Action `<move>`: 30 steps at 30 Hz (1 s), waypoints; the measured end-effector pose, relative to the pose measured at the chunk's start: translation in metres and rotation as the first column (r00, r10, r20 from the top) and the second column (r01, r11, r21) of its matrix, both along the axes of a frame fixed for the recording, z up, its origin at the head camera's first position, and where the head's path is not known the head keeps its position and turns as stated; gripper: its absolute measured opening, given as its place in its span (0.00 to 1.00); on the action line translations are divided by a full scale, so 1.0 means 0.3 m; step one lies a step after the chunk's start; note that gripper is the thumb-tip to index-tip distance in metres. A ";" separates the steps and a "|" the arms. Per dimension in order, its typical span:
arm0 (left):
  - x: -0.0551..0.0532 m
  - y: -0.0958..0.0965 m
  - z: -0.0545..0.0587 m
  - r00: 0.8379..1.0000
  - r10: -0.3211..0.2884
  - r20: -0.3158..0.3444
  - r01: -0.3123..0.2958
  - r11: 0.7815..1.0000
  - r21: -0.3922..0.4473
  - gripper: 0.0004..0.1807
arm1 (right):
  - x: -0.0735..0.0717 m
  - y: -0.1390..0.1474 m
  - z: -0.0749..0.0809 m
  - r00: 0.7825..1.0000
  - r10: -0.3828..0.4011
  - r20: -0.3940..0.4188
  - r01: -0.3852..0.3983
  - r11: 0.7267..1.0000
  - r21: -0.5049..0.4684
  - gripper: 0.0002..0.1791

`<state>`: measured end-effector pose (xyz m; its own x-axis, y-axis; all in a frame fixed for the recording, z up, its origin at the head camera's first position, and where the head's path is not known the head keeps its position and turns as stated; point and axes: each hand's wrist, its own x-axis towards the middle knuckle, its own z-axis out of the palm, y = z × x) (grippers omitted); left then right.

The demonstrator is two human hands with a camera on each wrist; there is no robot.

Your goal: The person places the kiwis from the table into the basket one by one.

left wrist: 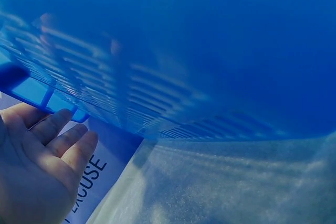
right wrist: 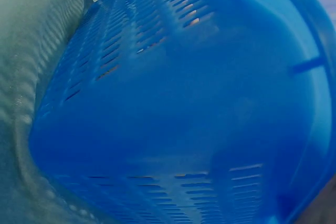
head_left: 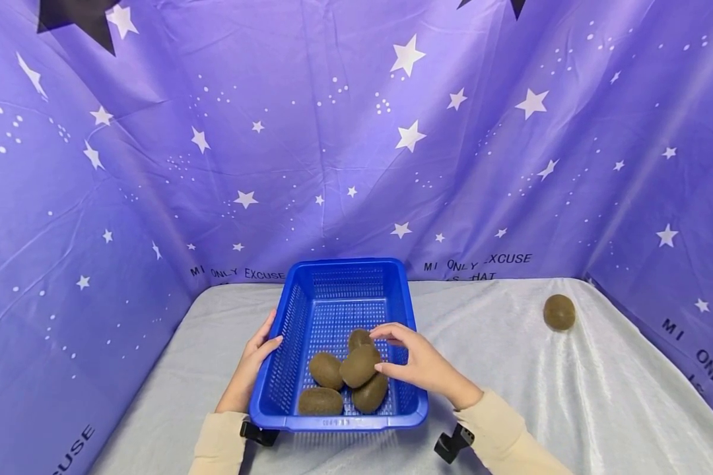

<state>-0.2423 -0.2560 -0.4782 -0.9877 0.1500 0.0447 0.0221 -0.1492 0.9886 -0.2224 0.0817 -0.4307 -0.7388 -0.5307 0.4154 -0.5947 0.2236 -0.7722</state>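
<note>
A blue plastic basket [head_left: 348, 422] with slotted walls stands on the table in the head view. Inside its near half lie several brown kiwis, one kiwi [head_left: 359, 367] resting on top of the others. My left hand [head_left: 251, 363] holds the basket's left rim, thumb over the edge and the other fingers along the outside. Over the basket's right side, my right hand [head_left: 418, 359] reaches in with fingers spread apart, thumb tip right at the top kiwi and forefinger close to the kiwi behind [head_left: 360, 339]. The basket wall [right wrist: 157, 103] fills most of the right wrist view, hiding that hand.
A single kiwi [head_left: 559, 313] sits at the table's far right. Pale velvety cloth [head_left: 487, 316] covers the table. Purple star-printed curtains [head_left: 344, 145] enclose the back and both sides, close behind the basket's far rim.
</note>
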 end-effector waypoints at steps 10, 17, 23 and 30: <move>0.001 0.004 0.001 1.000 -0.010 -0.003 0.010 1.000 0.006 0.36 | -0.003 0.066 -0.024 0.995 -0.088 0.055 0.093 0.990 -0.102 0.20; -0.002 -0.001 -0.001 1.000 -0.017 -0.012 0.017 1.000 0.002 0.36 | -0.009 0.140 -0.046 0.988 -0.140 0.073 0.149 0.979 -0.141 0.19; -0.005 -0.003 0.000 0.999 0.000 -0.038 0.000 1.000 0.005 0.35 | -0.038 0.216 -0.091 0.980 -0.193 0.057 0.200 0.962 -0.184 0.20; -0.010 -0.001 -0.005 0.999 -0.004 -0.046 0.004 1.000 0.002 0.35 | -0.050 0.302 -0.133 0.951 -0.296 0.085 0.307 0.934 -0.183 0.19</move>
